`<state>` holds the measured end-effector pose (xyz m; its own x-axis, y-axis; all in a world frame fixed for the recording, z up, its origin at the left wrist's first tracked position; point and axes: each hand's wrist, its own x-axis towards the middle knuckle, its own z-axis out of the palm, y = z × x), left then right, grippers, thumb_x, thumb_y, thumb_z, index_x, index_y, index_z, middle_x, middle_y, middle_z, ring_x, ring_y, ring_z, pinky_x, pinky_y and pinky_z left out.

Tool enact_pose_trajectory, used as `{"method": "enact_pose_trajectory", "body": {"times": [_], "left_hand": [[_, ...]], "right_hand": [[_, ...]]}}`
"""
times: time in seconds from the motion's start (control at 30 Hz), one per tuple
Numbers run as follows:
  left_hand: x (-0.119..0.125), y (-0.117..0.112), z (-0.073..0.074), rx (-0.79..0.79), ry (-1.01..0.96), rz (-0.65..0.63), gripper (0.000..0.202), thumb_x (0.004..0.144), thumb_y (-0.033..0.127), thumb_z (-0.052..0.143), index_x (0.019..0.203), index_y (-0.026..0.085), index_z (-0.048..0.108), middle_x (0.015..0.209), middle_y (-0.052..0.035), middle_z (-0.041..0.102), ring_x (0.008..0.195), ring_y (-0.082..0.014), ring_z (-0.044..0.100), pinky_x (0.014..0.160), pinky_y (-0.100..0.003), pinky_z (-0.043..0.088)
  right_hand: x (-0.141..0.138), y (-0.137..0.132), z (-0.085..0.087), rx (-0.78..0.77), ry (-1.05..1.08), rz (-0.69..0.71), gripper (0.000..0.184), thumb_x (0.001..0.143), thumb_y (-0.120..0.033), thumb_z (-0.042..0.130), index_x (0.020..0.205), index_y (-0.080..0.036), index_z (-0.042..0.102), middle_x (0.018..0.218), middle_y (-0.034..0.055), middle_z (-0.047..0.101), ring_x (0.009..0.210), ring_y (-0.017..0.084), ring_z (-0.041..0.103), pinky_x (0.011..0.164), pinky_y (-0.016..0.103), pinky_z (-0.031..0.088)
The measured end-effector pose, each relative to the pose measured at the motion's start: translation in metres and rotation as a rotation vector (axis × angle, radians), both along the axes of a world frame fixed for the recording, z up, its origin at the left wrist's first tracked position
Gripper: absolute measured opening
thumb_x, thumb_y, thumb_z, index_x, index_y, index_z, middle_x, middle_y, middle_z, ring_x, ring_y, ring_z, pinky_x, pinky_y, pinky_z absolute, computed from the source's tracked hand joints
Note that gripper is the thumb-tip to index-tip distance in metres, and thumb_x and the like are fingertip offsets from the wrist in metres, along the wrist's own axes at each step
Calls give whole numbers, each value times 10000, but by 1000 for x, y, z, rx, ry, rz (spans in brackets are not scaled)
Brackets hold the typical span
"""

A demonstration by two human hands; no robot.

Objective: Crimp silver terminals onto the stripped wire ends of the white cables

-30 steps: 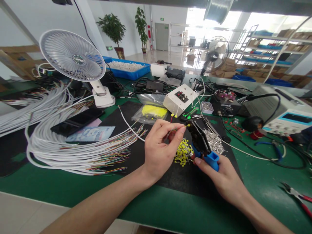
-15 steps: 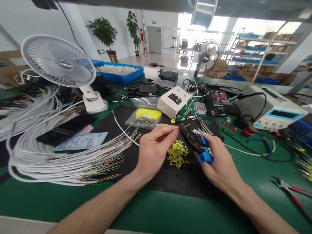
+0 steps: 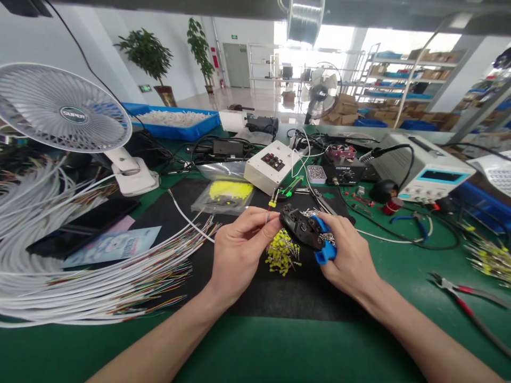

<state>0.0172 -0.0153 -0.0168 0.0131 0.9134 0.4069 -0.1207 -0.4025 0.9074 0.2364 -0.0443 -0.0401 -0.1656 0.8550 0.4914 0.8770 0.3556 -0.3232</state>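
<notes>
My right hand [image 3: 349,247] is wrapped round the blue handles of a black-jawed crimping tool [image 3: 301,226], its head pointing up and left. Close to that head, my left hand [image 3: 243,247] pinches a thin wire [image 3: 269,211] between thumb and fingers. Yellow-collared terminals [image 3: 272,204] stand at the wire's upper end, above my fingertips. Below the tool lies a pile of yellow-collared terminals [image 3: 282,252] on the black mat [image 3: 287,300]. Bare metal terminals [image 3: 325,226] show partly behind the tool's handles.
Bundled white cables [image 3: 120,298] with coloured ends cover the left, near a phone [image 3: 83,226] and a desk fan [image 3: 136,175]. A bag of yellow pieces [image 3: 229,190] and a switch box [image 3: 269,167] stand behind. Red-handled cutters [image 3: 459,298] lie at right.
The whole scene has shifted left as the camera turned right. The crimping tool and both hands keep about the same place relative to each other; the wire stays pinched.
</notes>
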Motion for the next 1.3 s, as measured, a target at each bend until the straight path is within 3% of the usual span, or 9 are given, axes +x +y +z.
{"method": "enact_pose_trajectory", "body": {"times": [0.13,0.27,0.97,1.3], "left_hand": [[0,-1,1,13,12,16,217,852,405,780,935,208,817,914,-67,691,753,-154,606,613,-260,502],[-2,-1,1,26,11,-12,121,866,312,777,938,224,816,922,-54,679,802,-157,619,647,-260,501],[-5,-4,1,25,97,4,105,893,285,748,951,221,808,910,-45,692,792,-145,617,616,-245,471],[-5,-6,4,64,73,8,80,889,265,749,912,212,805,908,-36,700,814,-143,625,669,-249,483]], "right_hand": [[1,1,-2,20,-19,21,741,645,-133,620,1372,-186,484,1248,126,636,1129,319,618,972,448,523],[1,2,-5,28,-35,19,689,657,-145,638,1334,-168,512,1232,134,652,1141,318,623,994,438,518],[4,12,-15,-29,17,36,476,716,-169,617,1184,-227,550,1091,95,697,959,285,688,804,371,540],[7,18,-20,14,-6,8,287,740,-194,615,1023,-230,588,811,36,699,699,248,687,623,312,475]]}}
